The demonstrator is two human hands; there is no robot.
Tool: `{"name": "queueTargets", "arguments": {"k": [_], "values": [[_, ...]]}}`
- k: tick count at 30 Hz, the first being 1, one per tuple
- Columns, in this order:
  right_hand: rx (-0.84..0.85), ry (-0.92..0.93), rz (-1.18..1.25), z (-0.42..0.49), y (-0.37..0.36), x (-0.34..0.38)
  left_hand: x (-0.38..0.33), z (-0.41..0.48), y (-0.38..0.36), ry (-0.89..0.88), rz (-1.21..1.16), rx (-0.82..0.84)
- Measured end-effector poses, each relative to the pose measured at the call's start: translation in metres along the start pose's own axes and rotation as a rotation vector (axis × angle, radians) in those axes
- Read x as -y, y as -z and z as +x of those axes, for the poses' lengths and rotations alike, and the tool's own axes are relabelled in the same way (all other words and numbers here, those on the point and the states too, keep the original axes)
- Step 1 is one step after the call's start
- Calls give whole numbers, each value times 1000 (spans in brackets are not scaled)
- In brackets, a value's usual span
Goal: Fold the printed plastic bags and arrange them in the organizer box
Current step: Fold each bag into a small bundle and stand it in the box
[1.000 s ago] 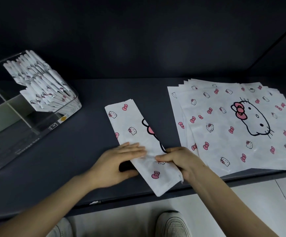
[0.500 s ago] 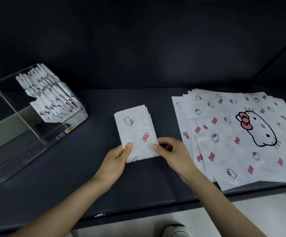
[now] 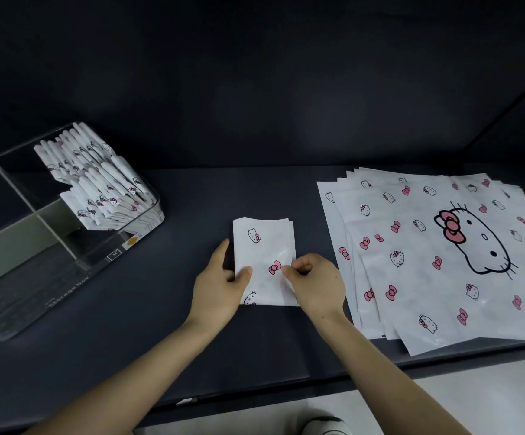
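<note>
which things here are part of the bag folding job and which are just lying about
Job: folded bag, gripped by left hand and right hand; flat bags; box; filed bags inside it.
Just there: shoe; floor.

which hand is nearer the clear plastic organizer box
Left. The left hand holds the white folded printed bag on the side facing the clear plastic organizer box; the right hand pinches its opposite edge, farther away.

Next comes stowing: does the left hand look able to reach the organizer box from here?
Probably yes: the left hand grips the folded bag, and only dark tabletop shows between it and the organizer box.
</note>
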State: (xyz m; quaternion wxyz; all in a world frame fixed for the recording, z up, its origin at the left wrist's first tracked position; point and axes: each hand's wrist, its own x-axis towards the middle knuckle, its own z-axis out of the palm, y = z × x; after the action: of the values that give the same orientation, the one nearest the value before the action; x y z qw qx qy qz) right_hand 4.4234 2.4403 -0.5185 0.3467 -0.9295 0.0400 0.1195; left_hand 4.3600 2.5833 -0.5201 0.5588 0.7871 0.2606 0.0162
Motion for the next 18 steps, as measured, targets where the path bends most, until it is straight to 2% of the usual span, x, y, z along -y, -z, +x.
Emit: {"name": "queueTargets", "arguments": {"k": [6, 10, 12, 13, 15, 18], "values": [[-32, 22, 9, -3, 0, -4, 5, -2, 4, -235, 231, -118], [-24, 15, 1, 0, -1, -3, 15, 5, 3, -549, 659, -217], [-17, 13, -17, 2, 0, -2, 19, 13, 6, -688, 786, -242], [-12, 11, -26, 3, 0, -3, 19, 18, 8, -766, 829, -227], [-2, 12, -34, 4, -1, -3, 17, 26, 10, -893, 908, -82], [8, 26, -49, 3, 0, -3, 19, 36, 7, -865, 1033, 147]]}}
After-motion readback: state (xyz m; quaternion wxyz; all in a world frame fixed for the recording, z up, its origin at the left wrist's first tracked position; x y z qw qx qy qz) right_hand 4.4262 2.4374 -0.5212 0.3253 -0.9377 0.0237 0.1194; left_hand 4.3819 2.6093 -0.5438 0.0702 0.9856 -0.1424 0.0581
